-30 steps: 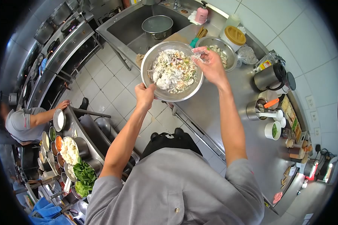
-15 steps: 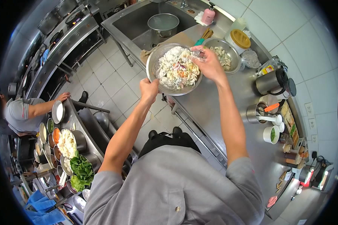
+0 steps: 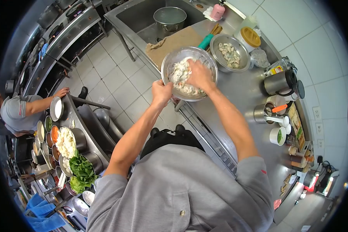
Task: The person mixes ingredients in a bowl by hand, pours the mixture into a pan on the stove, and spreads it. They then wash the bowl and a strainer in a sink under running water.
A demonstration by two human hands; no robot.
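Observation:
A steel mixing bowl (image 3: 168, 62) holds a white, floury mixture (image 3: 179, 73) flecked with orange. My left hand (image 3: 162, 92) grips the bowl's near-left rim, fingers closed around the edge. Inside the bowl, my right hand (image 3: 200, 75) presses down into the mixture; its fingertips are buried and somewhat blurred. Beside it on the steel counter stands a second metal bowl (image 3: 241, 63) with pale, greyish shellfish-like pieces (image 3: 229, 54). A green-wrapped item (image 3: 206, 41) lies between that bowl and a brown board (image 3: 174, 43).
Beyond the board is a sink with a steel pot (image 3: 169, 23). A yellow-lidded tub (image 3: 250, 37), a pitcher (image 3: 276, 83) and a utensil container (image 3: 262, 114) line the wall side. At left, a co-worker (image 3: 21, 112) stands by a counter with shredded cabbage (image 3: 66, 143) and lettuce (image 3: 82, 170).
My right hand has gone from the bowl's right side down into the mixture. The bowl has shifted slightly right and is more level, uncovering more of the board and the second bowl.

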